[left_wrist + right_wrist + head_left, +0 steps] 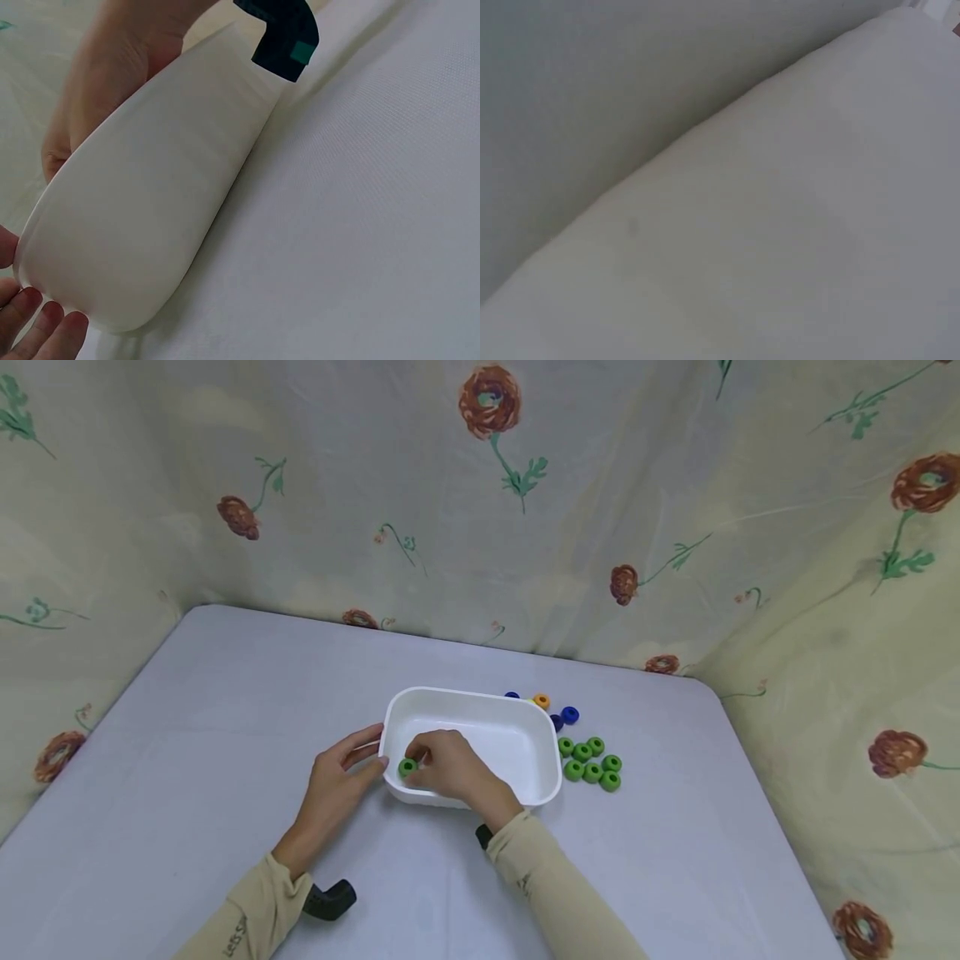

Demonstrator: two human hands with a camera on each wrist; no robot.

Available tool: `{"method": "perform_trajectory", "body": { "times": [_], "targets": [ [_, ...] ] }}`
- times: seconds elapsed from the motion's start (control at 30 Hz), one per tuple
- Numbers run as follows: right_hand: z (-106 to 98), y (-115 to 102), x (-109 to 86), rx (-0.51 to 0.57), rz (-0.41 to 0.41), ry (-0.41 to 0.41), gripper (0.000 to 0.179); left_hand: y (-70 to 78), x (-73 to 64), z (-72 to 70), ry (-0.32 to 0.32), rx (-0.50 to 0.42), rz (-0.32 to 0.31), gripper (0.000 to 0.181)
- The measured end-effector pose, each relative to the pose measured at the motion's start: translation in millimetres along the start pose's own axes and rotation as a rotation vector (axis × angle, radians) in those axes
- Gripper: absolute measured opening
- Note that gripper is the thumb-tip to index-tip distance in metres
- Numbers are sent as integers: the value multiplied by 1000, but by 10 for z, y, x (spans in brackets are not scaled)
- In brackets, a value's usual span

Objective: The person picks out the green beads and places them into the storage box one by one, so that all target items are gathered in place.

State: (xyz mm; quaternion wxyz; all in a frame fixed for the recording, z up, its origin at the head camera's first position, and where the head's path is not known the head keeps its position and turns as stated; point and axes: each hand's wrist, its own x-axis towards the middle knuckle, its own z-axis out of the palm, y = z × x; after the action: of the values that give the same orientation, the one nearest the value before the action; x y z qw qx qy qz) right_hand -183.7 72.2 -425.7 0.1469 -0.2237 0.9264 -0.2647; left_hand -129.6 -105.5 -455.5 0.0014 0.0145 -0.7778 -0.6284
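Note:
In the head view, my right hand (453,766) reaches over the near rim into a white plastic tray (487,739). Between its thumb and index finger is a green bead (407,767), pinched near the tray's left end. My left hand (337,785) touches that end from outside, fingers and thumb fairly straight against the wall and rim. The left wrist view shows its fingertips (49,322) on the outer wall of the tray (142,202). A pale, blurred surface fills the right wrist view, where no hand can be made out.
Several green beads (582,752) lie in a cluster right of the tray. Behind its far right corner are blue beads (570,715) and an orange bead (542,701). White cloth (225,735) covers the table; a floral curtain (420,485) hangs behind.

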Motion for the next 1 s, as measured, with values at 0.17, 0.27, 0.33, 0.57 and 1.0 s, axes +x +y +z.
{"method": "perform_trajectory", "body": {
  "times": [0.17, 0.27, 0.33, 0.57, 1.0],
  "targets": [
    [-2, -21, -4, 12, -3, -6, 25, 5, 0, 2, 1, -1, 4, 50],
    [-2, -12, -6, 8, -11, -1, 25, 11, -4, 4, -3, -4, 5, 51],
    [-7, -6, -17, 3, -12, 1, 26, 13, -7, 5, -2, -8, 5, 51],
    [-138, 7, -159, 30, -19, 88, 26, 16, -12, 14, -2, -11, -3, 51],
    [-556, 291, -619, 202, 81, 411, 20, 22, -27, 11, 0, -15, -26, 51]
  ]
}}
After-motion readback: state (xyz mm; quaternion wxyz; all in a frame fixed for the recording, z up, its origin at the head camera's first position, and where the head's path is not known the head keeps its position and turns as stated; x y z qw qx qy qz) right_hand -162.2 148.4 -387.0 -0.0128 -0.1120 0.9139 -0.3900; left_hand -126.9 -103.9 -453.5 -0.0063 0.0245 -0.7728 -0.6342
